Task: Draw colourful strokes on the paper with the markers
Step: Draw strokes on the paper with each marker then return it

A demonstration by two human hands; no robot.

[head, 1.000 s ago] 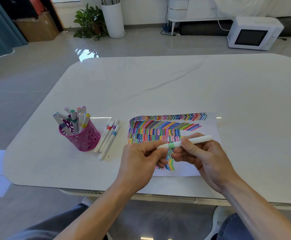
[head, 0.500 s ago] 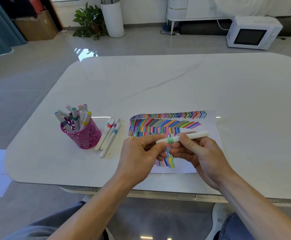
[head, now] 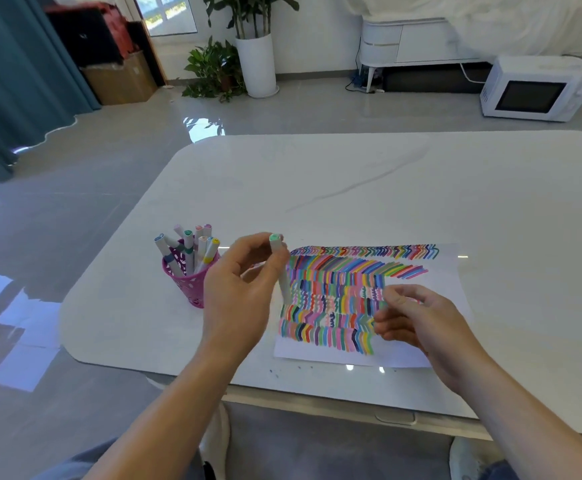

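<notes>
A white marker with a green end is held nearly upright in the grip of the left hand, pinched between thumb and fingers above the left edge of the paper. The paper is laid flat on the near part of the white tabletop and is covered with rows of coloured strokes. The right hand is held over the paper's near right side with fingers curled; whether anything is in its grip cannot be told through the blur. More markers are stood in a pink mesh cup at left.
</notes>
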